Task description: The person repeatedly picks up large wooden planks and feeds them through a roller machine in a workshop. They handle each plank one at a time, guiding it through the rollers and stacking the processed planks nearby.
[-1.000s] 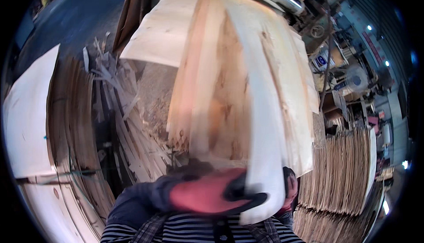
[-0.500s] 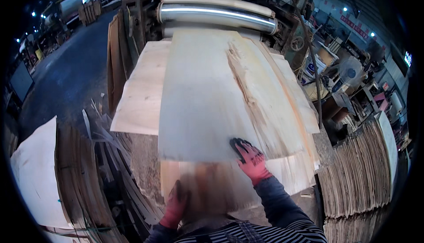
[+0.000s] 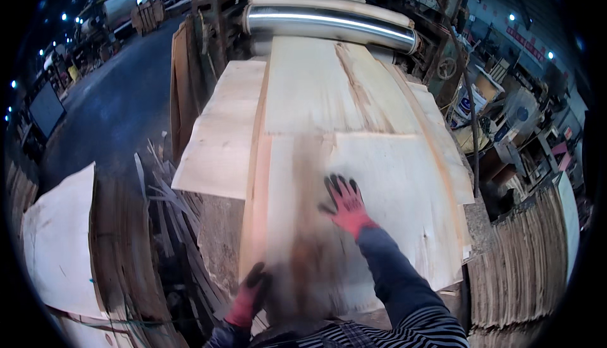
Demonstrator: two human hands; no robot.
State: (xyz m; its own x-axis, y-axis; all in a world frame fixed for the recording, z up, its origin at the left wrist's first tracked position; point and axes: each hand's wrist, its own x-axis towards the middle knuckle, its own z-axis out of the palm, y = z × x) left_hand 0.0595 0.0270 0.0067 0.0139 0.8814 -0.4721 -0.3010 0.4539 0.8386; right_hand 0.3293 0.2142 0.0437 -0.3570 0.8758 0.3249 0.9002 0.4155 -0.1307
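My right hand (image 3: 346,204), in a pink glove with dark fingertips, lies with fingers spread on a pale wood veneer sheet (image 3: 386,177). A broad brown streak runs down this sheet's left part. At its near left edge is my left hand (image 3: 251,292), gloved alike, its fingers drawn together on the edge; they are slightly blurred. Just beyond lies another veneer sheet (image 3: 310,88) with a brown split, its far end at the shiny metal roller (image 3: 329,24). The two sheets meet along a crosswise line. More veneer (image 3: 221,126) lies beneath them.
Stacked veneer (image 3: 518,272) stands at my right, and another stack (image 3: 120,240) at my left with wood strips (image 3: 183,247) beside it. Brown boards (image 3: 182,88) lean by the machine's left side. A slanting pole (image 3: 469,95) rises at right, near a fan (image 3: 520,112).
The split veneer sheet has moved away from me toward the roller. The streaked sheet now lies behind it, farther forward. My right hand has moved forward; my left stays near the edge.
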